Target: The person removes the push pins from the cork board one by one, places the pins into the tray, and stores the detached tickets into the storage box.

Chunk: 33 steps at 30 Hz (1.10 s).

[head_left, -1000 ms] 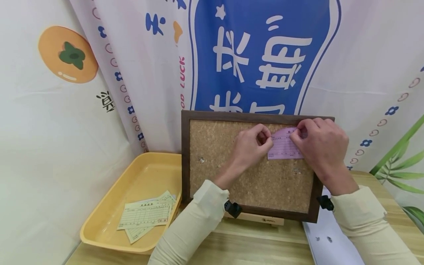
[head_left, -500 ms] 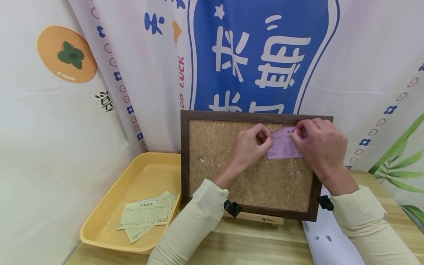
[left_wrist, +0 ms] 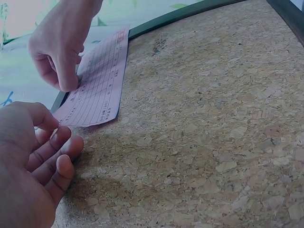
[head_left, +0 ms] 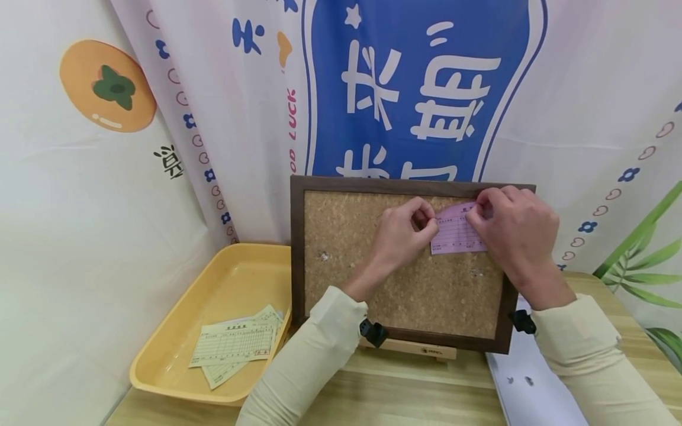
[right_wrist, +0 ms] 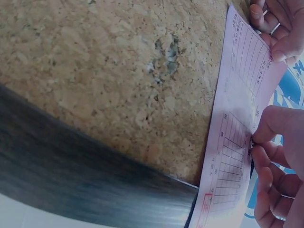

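A framed cork board (head_left: 351, 236) leans upright on a low wooden stand (head_left: 410, 349). Against its upper right lies a pink printed slip (head_left: 450, 236), its top edge bowed. My left hand (head_left: 399, 234) pinches the slip's upper left corner between thumb and index finger. At the middle of the slip's top edge, my right hand (head_left: 519, 236) pinches a small dark pin-like thing (right_wrist: 252, 143), mostly hidden by the fingertips. In the right wrist view, the slip's red-stamped end (right_wrist: 204, 209) overlaps the dark frame (right_wrist: 95, 156).
Left of the board, a yellow tray (head_left: 154, 361) holds several pale green slips (head_left: 231, 346). White sheets (head_left: 524, 384) with small dark bits lie at the right under my forearm. A printed curtain (head_left: 256, 148) hangs behind the wooden table (head_left: 405, 396).
Both hands keep their holds at the slip's top edge, with almost no movement. The whole view shifts only slightly.
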Available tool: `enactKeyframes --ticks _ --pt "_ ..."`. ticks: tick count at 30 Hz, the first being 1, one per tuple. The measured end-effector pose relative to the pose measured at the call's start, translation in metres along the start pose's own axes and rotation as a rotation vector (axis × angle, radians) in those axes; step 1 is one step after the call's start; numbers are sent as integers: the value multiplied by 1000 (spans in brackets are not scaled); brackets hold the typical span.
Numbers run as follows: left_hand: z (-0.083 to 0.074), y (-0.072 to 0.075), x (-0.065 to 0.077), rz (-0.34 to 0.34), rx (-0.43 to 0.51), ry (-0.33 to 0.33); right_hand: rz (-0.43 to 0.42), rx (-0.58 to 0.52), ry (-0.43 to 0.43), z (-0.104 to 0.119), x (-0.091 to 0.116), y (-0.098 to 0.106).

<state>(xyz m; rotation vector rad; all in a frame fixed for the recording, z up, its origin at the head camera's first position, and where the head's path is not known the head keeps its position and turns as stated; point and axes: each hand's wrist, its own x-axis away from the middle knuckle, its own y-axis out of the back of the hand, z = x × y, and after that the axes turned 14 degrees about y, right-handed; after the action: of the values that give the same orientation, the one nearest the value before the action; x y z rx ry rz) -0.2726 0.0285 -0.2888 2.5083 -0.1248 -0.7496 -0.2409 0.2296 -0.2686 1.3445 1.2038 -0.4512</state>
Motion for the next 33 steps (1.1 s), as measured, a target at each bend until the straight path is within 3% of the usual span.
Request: enactKeyframes --ticks 33 --pt "0 1 1 -7 14 0 -49 56 -7 4 -2 -7"
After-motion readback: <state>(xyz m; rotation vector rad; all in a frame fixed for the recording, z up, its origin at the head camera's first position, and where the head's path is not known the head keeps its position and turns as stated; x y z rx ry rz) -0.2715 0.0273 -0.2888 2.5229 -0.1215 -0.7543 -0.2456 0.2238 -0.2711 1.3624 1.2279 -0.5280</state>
